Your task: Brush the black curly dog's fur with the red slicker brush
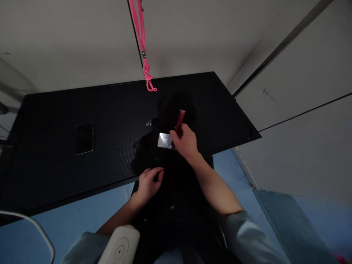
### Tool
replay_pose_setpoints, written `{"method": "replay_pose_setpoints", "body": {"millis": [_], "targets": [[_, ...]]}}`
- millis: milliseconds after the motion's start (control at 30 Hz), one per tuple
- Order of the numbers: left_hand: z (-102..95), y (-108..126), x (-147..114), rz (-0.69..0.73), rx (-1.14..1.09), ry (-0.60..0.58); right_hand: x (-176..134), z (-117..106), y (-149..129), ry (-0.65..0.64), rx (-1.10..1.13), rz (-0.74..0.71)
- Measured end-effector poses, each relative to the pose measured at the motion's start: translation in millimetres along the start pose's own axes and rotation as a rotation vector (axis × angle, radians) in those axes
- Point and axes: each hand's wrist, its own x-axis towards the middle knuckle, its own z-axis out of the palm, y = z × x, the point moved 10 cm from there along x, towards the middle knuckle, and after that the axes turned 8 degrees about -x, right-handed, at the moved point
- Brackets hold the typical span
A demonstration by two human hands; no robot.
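My right hand [187,142] is closed around a dark red stick-like handle [180,120], which stands tilted with its upper end pointing away from me. Under the fingers lies a shiny silver rectangular plate [164,140]; whether it is joined to the handle cannot be made out, as my fingers cover that spot. Both are over a black textured tabletop [118,110]. My left hand [150,179] rests at the near edge of this top, its fingers curled in and nothing visible in them. A dark shadow surrounds both hands.
A pink cord [145,66] hangs above the far edge. Left on the top is a glossy dark rectangle [85,138]. A small crumpled bit [149,123] lies nearer the middle. A white device [121,245] is by my left forearm, a pale cable [41,231] at lower left.
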Motion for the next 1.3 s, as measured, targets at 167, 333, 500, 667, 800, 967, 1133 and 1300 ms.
{"method": "replay_pose_setpoints", "body": {"millis": [167, 333, 500, 667, 800, 967, 1133, 1300], "targets": [[-2.2, -7, 3, -0.01, -0.034, -0.041, -3, 15, 20, -0.15, 0.165, 0.039], [-12.4, -23, 5, -0.13, -0.117, -0.054, -2, -25, 40, 0.208, 0.18, 0.074], [-16.0, -40, 7, -0.236, -0.173, -0.107, -14, 23, 36, -0.117, 0.27, 0.076], [-16.0, -55, 5, -0.283, -0.234, -0.132, -19, 11, 36, 0.043, 0.293, 0.052], [-17.6, -65, 3, -0.328, -0.288, -0.138, -18, 19, 38, -0.086, 0.259, 0.071], [-13.8, -71, 4, -0.37, -0.338, -0.227, -18, 12, 35, -0.024, 0.317, 0.04], [-11.6, -76, 4, -0.369, -0.352, -0.255, -16, 16, 35, 0.004, 0.262, 0.07], [-12.8, -76, 5, -0.342, -0.319, -0.237, -14, 32, 24, -0.185, 0.302, 0.018]]}}
